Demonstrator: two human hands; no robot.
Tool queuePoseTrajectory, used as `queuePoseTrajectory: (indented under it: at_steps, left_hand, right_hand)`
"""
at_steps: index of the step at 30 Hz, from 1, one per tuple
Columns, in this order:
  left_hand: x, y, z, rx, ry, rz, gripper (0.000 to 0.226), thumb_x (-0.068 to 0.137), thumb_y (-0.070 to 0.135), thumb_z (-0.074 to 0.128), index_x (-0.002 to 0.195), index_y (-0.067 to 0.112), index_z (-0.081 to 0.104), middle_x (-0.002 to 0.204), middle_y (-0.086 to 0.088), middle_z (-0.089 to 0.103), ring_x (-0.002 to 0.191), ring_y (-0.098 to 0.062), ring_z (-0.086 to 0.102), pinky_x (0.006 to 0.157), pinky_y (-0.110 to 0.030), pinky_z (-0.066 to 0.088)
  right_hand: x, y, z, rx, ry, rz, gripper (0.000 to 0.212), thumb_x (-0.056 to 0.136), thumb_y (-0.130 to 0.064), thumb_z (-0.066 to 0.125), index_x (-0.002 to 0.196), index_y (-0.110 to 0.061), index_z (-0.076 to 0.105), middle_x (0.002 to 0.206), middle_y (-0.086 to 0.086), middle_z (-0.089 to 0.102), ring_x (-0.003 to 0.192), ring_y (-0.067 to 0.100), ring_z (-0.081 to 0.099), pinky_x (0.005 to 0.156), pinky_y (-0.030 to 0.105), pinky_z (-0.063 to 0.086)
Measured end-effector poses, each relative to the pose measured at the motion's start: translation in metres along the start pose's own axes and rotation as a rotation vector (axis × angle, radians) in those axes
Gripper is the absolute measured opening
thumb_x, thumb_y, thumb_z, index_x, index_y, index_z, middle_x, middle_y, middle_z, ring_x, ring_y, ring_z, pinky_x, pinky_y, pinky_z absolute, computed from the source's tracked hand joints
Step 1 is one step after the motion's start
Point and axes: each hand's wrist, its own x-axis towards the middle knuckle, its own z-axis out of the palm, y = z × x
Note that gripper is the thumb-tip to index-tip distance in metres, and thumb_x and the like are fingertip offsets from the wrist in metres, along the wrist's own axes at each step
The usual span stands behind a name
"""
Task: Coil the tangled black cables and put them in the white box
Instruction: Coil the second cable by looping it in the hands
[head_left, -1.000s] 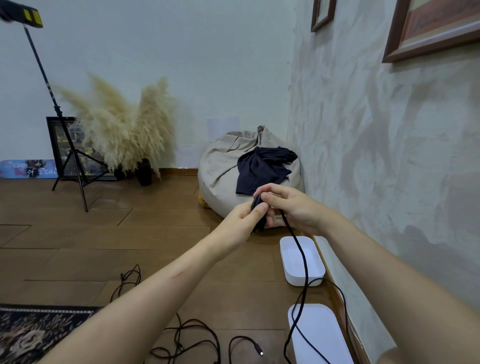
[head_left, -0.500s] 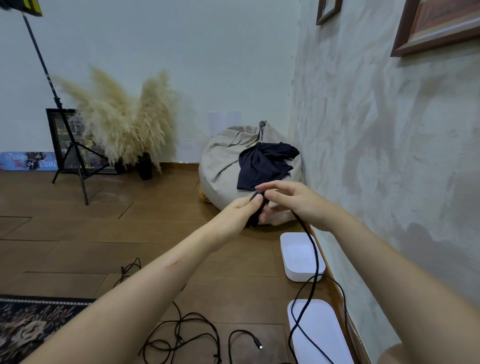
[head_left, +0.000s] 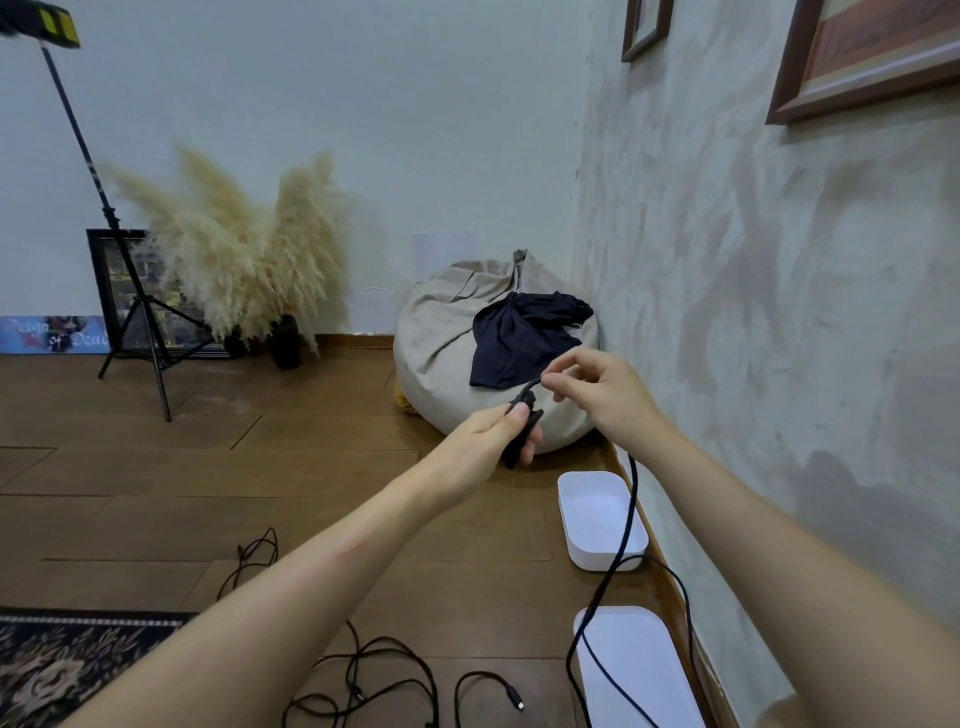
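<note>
Coil of black cable (head_left: 525, 401) is sitting clamped in your left hand (head_left: 488, 432), your right hand (head_left: 597, 395) pinching the strand just above; slack is hanging below, crossing the white box (head_left: 587, 512). You're aiming for even loops.

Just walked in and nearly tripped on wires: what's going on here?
A person is coiling a thin black cable. The left hand grips a small wound bundle of it; the right hand pinches the strand beside the bundle. The rest trails down past the open white plastic box. More loose black cables lie on the wooden floor.
</note>
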Motion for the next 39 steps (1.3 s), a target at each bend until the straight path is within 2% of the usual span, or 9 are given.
queuePoseTrajectory:
  at_steps: [4, 7, 11, 15, 20, 25, 31, 36, 39]
  left_hand:
    - [-0.001, 0.005, -0.005, -0.08, -0.012, 0.016, 0.035, 0.113, 0.03, 0.036, 0.106, 0.009, 0.063, 0.087, 0.0, 0.06, 0.084, -0.007, 0.056, 0.082, -0.017, 0.043]
    - [0.0, 0.01, -0.011, -0.151, -0.017, 0.049, 0.029, 0.112, 0.027, 0.04, 0.107, 0.009, 0.062, 0.088, 0.002, 0.059, 0.088, -0.008, 0.057, 0.084, -0.018, 0.044]
    - [0.005, 0.01, -0.022, -0.237, 0.026, 0.085, 0.033, 0.106, 0.035, 0.047, 0.097, 0.006, 0.06, 0.09, -0.005, 0.06, 0.094, -0.018, 0.06, 0.093, -0.034, 0.045]
    - [0.008, 0.002, -0.025, -0.297, 0.116, 0.048, 0.027, 0.097, 0.037, 0.052, 0.104, 0.014, 0.063, 0.09, 0.003, 0.063, 0.088, -0.014, 0.06, 0.083, -0.035, 0.046]
    - [0.01, -0.006, -0.025, -0.338, 0.178, -0.001, 0.027, 0.092, 0.038, 0.054, 0.107, 0.017, 0.064, 0.088, 0.009, 0.065, 0.091, -0.014, 0.058, 0.083, -0.041, 0.041]
    - [0.012, -0.009, -0.022, -0.36, 0.211, -0.05, 0.036, 0.086, 0.05, 0.058, 0.105, 0.02, 0.066, 0.091, 0.008, 0.064, 0.088, -0.016, 0.056, 0.062, -0.029, 0.04]
    - [0.017, -0.011, -0.016, -0.342, 0.307, -0.036, 0.033, 0.09, 0.046, 0.05, 0.098, 0.016, 0.06, 0.09, 0.004, 0.058, 0.075, -0.01, 0.051, 0.056, -0.021, 0.04]
    - [0.022, -0.021, -0.017, -0.235, 0.43, -0.059, 0.031, 0.1, 0.044, 0.05, 0.089, 0.017, 0.058, 0.094, 0.007, 0.06, 0.094, -0.009, 0.056, 0.086, -0.028, 0.041]
    - [0.026, -0.028, -0.014, -0.158, 0.435, -0.084, 0.025, 0.108, 0.032, 0.047, 0.094, 0.015, 0.057, 0.094, 0.008, 0.06, 0.095, -0.008, 0.057, 0.088, -0.029, 0.041]
  right_hand:
    - [-0.004, 0.0, 0.012, 0.1, -0.038, 0.031, 0.009, 0.097, -0.017, 0.068, 0.098, -0.011, 0.075, 0.08, 0.014, 0.07, 0.068, 0.007, 0.057, 0.065, 0.024, 0.046]
    - [-0.007, 0.0, 0.024, 0.171, -0.097, 0.057, 0.018, 0.104, -0.013, 0.057, 0.107, -0.018, 0.074, 0.083, 0.008, 0.07, 0.076, 0.013, 0.061, 0.068, 0.026, 0.047]
    - [-0.015, -0.002, 0.045, 0.26, -0.192, 0.086, 0.026, 0.109, -0.014, 0.046, 0.112, -0.022, 0.071, 0.076, -0.009, 0.067, 0.071, 0.007, 0.058, 0.066, 0.02, 0.048]
    - [-0.023, -0.006, 0.07, 0.15, -0.256, 0.144, 0.038, 0.111, -0.012, 0.035, 0.145, -0.022, 0.048, 0.106, 0.006, 0.068, 0.079, 0.023, 0.066, 0.074, 0.039, 0.06]
    - [-0.025, -0.004, 0.086, 0.113, -0.29, 0.213, 0.041, 0.111, -0.018, 0.038, 0.152, -0.017, 0.039, 0.112, 0.006, 0.069, 0.071, 0.024, 0.07, 0.06, 0.029, 0.058]
    - [-0.028, -0.006, 0.093, 0.05, -0.298, 0.261, 0.026, 0.109, -0.018, 0.041, 0.129, -0.013, 0.056, 0.112, -0.002, 0.07, 0.068, 0.023, 0.071, 0.063, 0.031, 0.058]
    - [-0.03, -0.013, 0.091, 0.114, -0.369, 0.316, 0.021, 0.109, -0.019, 0.044, 0.121, -0.011, 0.059, 0.107, 0.001, 0.069, 0.065, 0.018, 0.069, 0.06, 0.027, 0.054]
    - [-0.032, -0.015, 0.088, 0.071, -0.495, 0.367, 0.025, 0.106, -0.018, 0.047, 0.119, -0.003, 0.062, 0.102, 0.005, 0.076, 0.058, 0.014, 0.063, 0.057, 0.024, 0.05]
    - [-0.027, -0.019, 0.08, 0.01, -0.53, 0.387, 0.024, 0.103, -0.019, 0.055, 0.113, -0.002, 0.067, 0.086, 0.002, 0.076, 0.05, 0.008, 0.055, 0.054, 0.022, 0.045]
